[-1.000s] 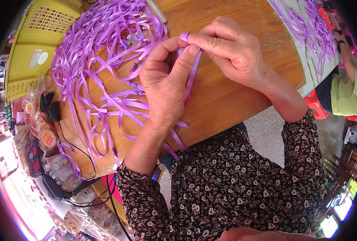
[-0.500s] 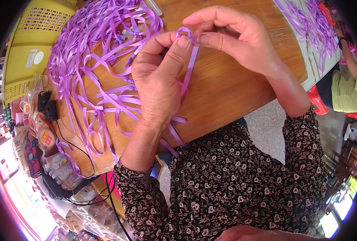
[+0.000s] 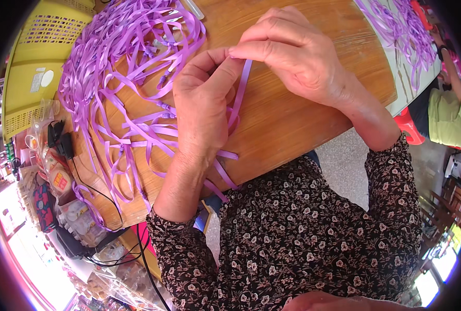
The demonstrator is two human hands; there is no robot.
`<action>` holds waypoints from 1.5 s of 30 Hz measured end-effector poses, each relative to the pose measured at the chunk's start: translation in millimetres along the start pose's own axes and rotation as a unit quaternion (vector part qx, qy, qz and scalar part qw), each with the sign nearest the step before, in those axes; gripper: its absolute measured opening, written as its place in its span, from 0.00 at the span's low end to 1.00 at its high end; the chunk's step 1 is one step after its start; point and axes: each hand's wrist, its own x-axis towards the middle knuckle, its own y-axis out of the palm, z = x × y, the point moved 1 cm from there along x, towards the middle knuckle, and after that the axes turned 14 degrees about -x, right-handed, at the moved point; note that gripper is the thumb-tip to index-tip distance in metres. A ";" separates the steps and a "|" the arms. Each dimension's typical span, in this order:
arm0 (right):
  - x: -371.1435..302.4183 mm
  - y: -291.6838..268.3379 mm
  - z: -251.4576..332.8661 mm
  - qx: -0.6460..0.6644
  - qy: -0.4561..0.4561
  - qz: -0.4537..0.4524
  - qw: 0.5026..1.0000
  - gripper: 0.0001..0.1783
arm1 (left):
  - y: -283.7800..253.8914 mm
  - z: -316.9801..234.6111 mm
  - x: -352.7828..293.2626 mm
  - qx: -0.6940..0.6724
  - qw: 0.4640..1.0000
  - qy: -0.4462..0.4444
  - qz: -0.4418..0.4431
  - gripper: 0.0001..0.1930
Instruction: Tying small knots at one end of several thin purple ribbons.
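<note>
A purple ribbon (image 3: pixel 245 85) hangs down from between my two hands, above the wooden table (image 3: pixel 292 111). Thumb and forefinger of my left hand (image 3: pixel 204 90) pinch it near the top. The fingertips of my right hand (image 3: pixel 292 54) meet the left ones there, closed on the same spot; the loop of ribbon is mostly hidden behind the fingers. Beneath my left wrist, loose ribbon ends reach over the table's near edge. To the left, a big tangled heap of purple ribbons (image 3: pixel 116 52) with small purple clasps spreads over the tabletop.
A yellow perforated basket (image 3: pixel 41 78) stands at the far left. Below it are a black plug with a cable (image 3: pixel 62 142) and bagged goods (image 3: pixel 80 220). More purple ribbons (image 3: pixel 414 52) lie on a white table at the right, where another person's arm (image 3: pixel 450 72) shows beside red stools.
My right hand has turned over and moved left, its fingertips now covering the ribbon loop that showed before. The left hand keeps its pinch, barely shifted.
</note>
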 end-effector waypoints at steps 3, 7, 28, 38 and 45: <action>10.2 -20.0 13.6 0.027 -0.011 0.017 0.999 0.14 | -2.6 1.1 2.3 -0.017 1.000 -0.011 -0.008 0.06; 16.1 -24.9 17.1 0.154 0.176 0.091 0.968 0.14 | -4.8 3.6 4.3 -0.082 0.996 -0.027 0.011 0.06; -0.5 0.0 5.1 0.123 0.060 -0.069 0.988 0.04 | 4.0 0.1 -2.8 0.024 0.997 0.072 -0.019 0.05; 12.5 -27.1 18.0 0.430 0.559 0.191 0.683 0.05 | 4.5 0.9 -0.3 0.011 0.986 0.150 0.076 0.04; 6.0 -20.2 13.7 0.532 0.600 0.202 0.562 0.06 | 2.1 0.6 -0.6 -0.053 0.982 0.112 0.140 0.06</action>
